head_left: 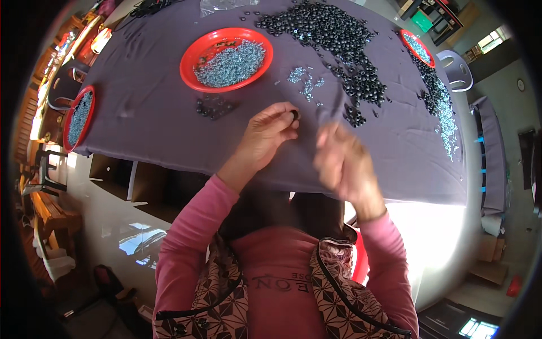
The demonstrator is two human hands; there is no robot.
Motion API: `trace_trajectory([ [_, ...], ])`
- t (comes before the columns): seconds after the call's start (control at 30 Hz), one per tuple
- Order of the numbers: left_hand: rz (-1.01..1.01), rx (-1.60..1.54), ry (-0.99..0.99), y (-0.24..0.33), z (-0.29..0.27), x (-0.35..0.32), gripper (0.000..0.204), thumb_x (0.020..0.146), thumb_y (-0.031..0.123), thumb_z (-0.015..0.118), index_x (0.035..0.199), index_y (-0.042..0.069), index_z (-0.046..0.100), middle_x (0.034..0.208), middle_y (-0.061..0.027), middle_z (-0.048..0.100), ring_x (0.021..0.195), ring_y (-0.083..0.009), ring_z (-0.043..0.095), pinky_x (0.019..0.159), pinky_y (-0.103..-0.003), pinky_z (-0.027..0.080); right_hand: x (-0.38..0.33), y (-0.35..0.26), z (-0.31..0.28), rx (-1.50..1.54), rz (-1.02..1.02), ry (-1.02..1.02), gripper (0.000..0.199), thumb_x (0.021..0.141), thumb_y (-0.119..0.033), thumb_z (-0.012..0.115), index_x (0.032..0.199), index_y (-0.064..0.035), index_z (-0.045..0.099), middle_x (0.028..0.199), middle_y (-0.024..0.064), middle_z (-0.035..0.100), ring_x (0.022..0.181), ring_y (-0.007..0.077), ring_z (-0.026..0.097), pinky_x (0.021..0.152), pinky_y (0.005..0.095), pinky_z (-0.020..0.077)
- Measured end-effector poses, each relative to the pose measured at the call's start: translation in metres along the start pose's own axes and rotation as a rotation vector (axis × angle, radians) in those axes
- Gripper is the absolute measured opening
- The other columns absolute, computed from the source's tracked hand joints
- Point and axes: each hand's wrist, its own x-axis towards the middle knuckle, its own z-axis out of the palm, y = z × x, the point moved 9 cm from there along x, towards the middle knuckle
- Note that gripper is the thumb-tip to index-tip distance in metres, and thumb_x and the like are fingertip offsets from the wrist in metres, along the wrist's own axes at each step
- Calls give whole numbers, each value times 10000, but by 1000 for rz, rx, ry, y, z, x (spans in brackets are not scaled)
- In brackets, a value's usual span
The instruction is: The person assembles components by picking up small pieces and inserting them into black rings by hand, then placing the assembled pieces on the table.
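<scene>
My left hand point(272, 129) is raised over the near part of the cloth-covered table. Its thumb and fingers pinch a small round black piece point(294, 114), which looks like the black pieces point(339, 39) heaped at the back. To the right, my right hand point(344, 164) is smeared by motion, its fingers seemingly bent; whether it holds anything is not visible. Beyond my hands lies a loose scatter of small silvery metal parts point(307, 83). A red plate point(189, 79) full of similar silvery parts point(231, 65) stands behind my left hand. A small group of black pieces point(213, 106) lies in front of that plate.
A dark purple-grey cloth point(141, 118) covers the table. Another red plate point(89, 127) sits at the left edge, a third red plate point(433, 62) at the far right. Mixed black and silvery parts point(443, 107) trail along the right side. Clear plastic bags point(220, 7) lie at the back.
</scene>
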Motion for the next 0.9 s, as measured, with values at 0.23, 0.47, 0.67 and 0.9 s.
trace_trajectory([
  [0.23, 28, 105, 79, -27, 7, 20, 153, 897, 92, 579, 1041, 49, 610, 942, -39, 618, 833, -121, 594, 724, -283, 506, 91, -53, -76, 324, -451, -115, 346, 950, -277, 433, 1054, 22, 570, 993, 129, 641, 933, 257, 603, 890, 396, 466],
  [0.47, 167, 130, 192, -26, 10, 29, 164, 850, 42, 622, 1010, 7, 617, 878, -60, 630, 742, -119, 610, 631, -248, 515, 95, -29, -79, 267, -451, -35, 422, 955, -369, 389, 1103, -4, 540, 1023, 139, 637, 957, 268, 605, 831, 374, 478],
  [0.67, 276, 176, 230, -24, 7, 30, 152, 839, 7, 625, 990, -2, 612, 862, -56, 629, 738, -117, 610, 607, -242, 506, 90, -27, -69, 2, -440, 73, 455, 931, -419, 399, 1118, -27, 532, 1002, 112, 643, 923, 213, 607, 759, 305, 472],
  [0.9, 344, 225, 213, -25, 13, 24, 139, 842, -13, 612, 981, -18, 610, 884, -59, 630, 765, -104, 600, 650, -245, 508, 83, -34, -68, -83, -501, 226, 481, 918, -437, 406, 1105, -9, 523, 935, 120, 632, 858, 202, 587, 804, 325, 464],
])
